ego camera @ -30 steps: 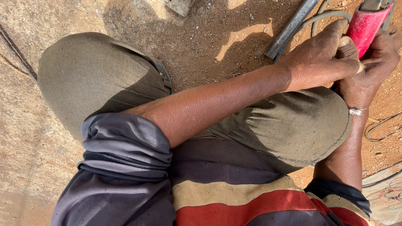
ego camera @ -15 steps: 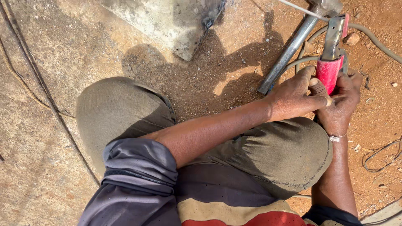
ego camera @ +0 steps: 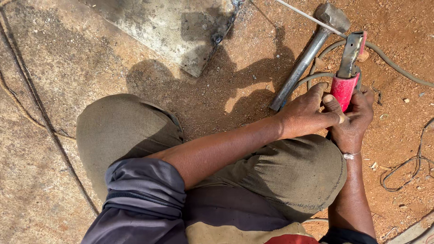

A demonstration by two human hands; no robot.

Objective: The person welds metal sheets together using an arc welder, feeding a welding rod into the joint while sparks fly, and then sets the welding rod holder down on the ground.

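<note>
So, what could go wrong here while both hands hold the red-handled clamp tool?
1. Bare hands: the left hand and right hand grip the red-handled metal clamp tool without gloves, so they may get pinched or burnt.
2. The grey cable loops beside it and could snag.
3. The steel hammer lies close and could be knocked.

Outdoors on reddish dirt ground (ego camera: 398,149), harsh sun, hard shadows. Worn concrete floor (ego camera: 40,180) on the left, grey slab (ego camera: 176,27) up top.
</note>
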